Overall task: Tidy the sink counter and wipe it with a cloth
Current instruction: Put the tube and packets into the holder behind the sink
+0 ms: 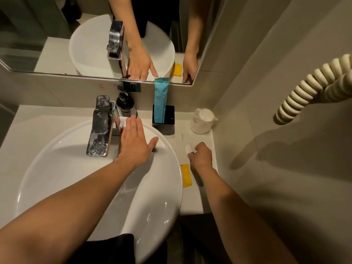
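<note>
My left hand (134,142) lies flat and open over the back of the white basin (62,168), just right of the chrome faucet (100,128), holding nothing. On the narrow counter strip (192,201) right of the basin, my right hand (202,156) is closed around a thin item (191,153). A small metallic tip shows at the fingers and a teal end (201,183) shows under the wrist; what the item is I cannot tell. A yellow folded cloth or packet (186,175) lies on the counter beside that wrist.
A black holder (167,119) with a blue tube (159,100) stands behind the basin. A dark pump bottle (124,103) is beside the faucet. A wrapped cup (202,121) sits in the back right corner. The mirror (47,35) is above; a coiled hose (312,86) hangs on the right wall.
</note>
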A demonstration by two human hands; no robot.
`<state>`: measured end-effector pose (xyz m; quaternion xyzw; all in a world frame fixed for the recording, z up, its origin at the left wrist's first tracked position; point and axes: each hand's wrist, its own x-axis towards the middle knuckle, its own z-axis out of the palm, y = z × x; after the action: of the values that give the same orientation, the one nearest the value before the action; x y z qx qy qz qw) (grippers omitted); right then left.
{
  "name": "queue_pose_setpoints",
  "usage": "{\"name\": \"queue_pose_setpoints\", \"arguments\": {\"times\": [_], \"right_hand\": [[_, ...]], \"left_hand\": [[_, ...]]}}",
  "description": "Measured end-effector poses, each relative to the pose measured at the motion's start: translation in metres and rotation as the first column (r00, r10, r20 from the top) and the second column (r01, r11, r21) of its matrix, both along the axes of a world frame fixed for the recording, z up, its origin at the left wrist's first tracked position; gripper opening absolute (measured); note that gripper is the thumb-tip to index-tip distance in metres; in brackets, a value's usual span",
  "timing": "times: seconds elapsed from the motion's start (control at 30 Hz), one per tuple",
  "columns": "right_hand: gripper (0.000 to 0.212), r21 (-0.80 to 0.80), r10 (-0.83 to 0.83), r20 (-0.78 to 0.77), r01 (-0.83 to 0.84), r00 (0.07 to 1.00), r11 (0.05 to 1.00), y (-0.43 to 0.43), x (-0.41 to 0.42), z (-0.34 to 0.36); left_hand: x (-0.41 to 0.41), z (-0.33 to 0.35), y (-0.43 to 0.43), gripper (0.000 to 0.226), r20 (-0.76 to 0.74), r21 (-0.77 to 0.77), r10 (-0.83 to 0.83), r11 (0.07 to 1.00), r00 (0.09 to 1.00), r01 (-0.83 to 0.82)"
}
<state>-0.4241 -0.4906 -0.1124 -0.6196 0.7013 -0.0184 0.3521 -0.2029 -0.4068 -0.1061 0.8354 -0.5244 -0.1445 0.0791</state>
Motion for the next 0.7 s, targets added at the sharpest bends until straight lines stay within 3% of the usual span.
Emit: {"name": "queue_pose_setpoints", "arguments": {"times": [0.1, 0.17, 0.23, 0.47, 0.7], "right_hand": [[0.013, 0.005, 0.007, -0.011, -0.007, 1.0, 1.0, -0.005, -0.002, 0.002], [0.03, 0.012, 0.002, 0.003, -0.002, 1.0, 1.0, -0.007, -0.005, 0.003], [0.031, 0.012, -0.018, 0.041, 0.017, 0.999, 1.0, -0.007, -0.006, 0.007], [0.023, -0.065, -0.061, 0.259, 0.08, 0.964, 0.995, -0.01, -0.012, 0.04], [0.017, -0.195, -0.004, 0.532, 0.127, 0.847, 0.973, -0.013, 0.003, 0.102]], "left_hand": [[-0.001, -0.002, -0.001, 0.095, 0.009, 0.008, 0.0, 1.0, 1.0, 0.0], [-0.001, -0.003, -0.001, 0.095, 0.011, 0.014, -0.001, 1.0, 1.0, 0.001], [-0.001, -0.003, -0.002, 0.095, 0.01, 0.016, -0.002, 1.0, 1.0, 0.002], [0.001, -0.001, -0.002, 0.095, -0.006, 0.017, -0.009, 1.0, 1.0, 0.009], [0.003, -0.001, -0.002, 0.096, -0.021, 0.012, -0.01, 1.0, 1.0, 0.01]]}}
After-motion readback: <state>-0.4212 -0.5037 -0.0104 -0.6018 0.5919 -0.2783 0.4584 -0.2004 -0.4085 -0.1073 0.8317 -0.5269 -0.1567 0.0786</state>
